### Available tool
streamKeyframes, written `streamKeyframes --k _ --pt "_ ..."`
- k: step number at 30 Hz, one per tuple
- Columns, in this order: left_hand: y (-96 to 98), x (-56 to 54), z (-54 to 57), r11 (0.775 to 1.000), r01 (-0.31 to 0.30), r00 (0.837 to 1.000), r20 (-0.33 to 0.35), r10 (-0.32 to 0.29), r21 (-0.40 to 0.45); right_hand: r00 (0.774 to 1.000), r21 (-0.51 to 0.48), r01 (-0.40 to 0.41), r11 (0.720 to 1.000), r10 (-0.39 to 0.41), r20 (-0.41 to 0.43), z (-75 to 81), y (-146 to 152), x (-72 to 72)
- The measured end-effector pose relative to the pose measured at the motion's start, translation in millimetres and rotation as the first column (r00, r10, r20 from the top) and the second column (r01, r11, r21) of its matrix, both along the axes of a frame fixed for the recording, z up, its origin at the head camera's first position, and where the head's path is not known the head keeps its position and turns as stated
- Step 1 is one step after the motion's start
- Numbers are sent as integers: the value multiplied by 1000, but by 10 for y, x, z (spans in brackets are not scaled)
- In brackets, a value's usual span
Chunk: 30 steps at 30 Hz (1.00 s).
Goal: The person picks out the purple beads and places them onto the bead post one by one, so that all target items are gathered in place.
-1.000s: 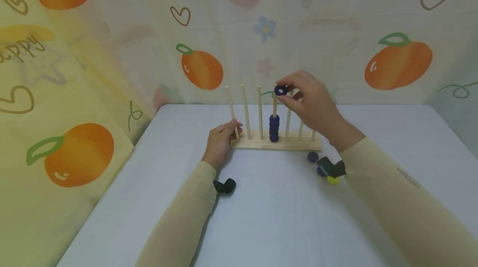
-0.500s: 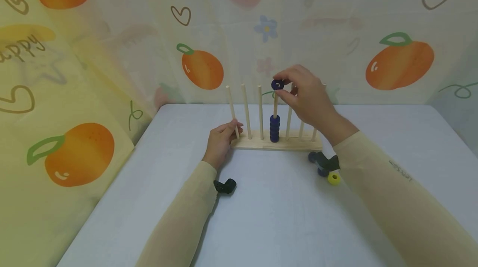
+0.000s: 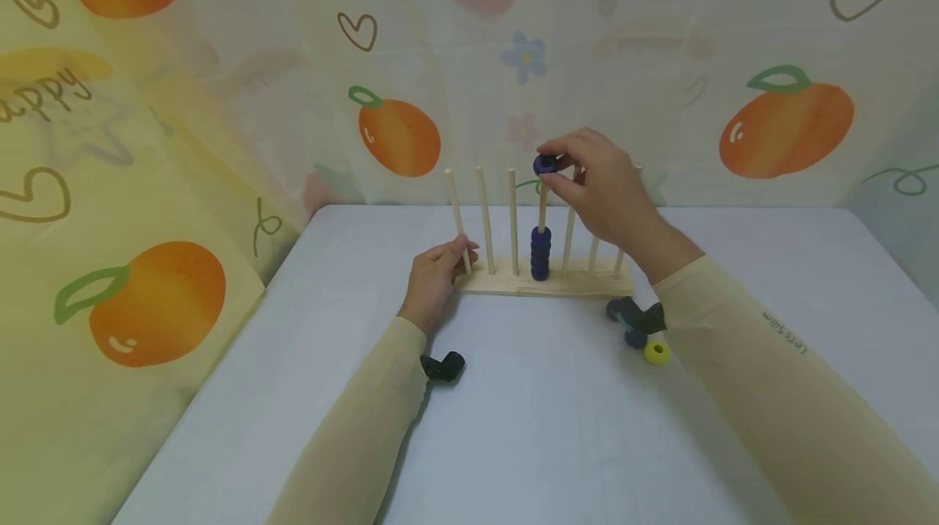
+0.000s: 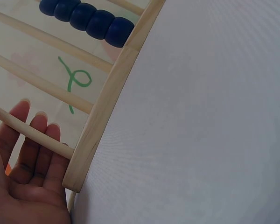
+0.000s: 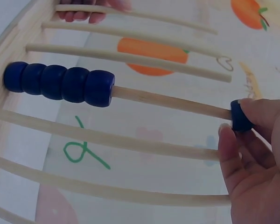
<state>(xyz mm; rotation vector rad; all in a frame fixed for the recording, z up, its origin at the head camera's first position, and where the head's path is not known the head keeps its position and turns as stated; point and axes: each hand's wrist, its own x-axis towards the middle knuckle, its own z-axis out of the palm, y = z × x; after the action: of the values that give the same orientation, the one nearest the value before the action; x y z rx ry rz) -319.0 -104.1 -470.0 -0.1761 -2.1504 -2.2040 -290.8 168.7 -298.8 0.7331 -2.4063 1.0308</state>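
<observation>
My right hand (image 3: pixel 605 195) pinches a dark blue bead (image 3: pixel 545 165) between thumb and fingers, right at the top of the middle peg (image 5: pixel 172 102). Lower on that same peg, several blue beads (image 3: pixel 540 253) are stacked down to the wooden base (image 3: pixel 572 286). At the left end, my left hand (image 3: pixel 431 276) holds the outermost peg (image 4: pixel 35 134) near its foot, with thumb on one side and fingers behind it. The other upright pegs, such as the one (image 3: pixel 513 219) just left of the stack, carry no beads.
Loose on the white table (image 3: pixel 513 411), right of the rack's front, lie a yellow bead (image 3: pixel 656 351) and two dark blue beads (image 3: pixel 635 338), partly covered by the black wrist piece (image 3: pixel 643 316). A fruit-print cloth (image 3: pixel 631 60) hangs behind the table.
My right hand has moved slightly left and up, bringing the blue bead from beside the middle peg to its tip. My left hand stays in place.
</observation>
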Motion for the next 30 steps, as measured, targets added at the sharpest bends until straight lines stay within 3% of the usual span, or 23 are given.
streamKeyframes --k 9,30 --pt "5 6 3 1000 -6 1000 0 6 -13 996 -9 23 1000 -22 91 35 -7 31" --pt "8 30 36 1000 -6 1000 2 6 -24 990 64 60 996 -68 126 -72 -39 -8"
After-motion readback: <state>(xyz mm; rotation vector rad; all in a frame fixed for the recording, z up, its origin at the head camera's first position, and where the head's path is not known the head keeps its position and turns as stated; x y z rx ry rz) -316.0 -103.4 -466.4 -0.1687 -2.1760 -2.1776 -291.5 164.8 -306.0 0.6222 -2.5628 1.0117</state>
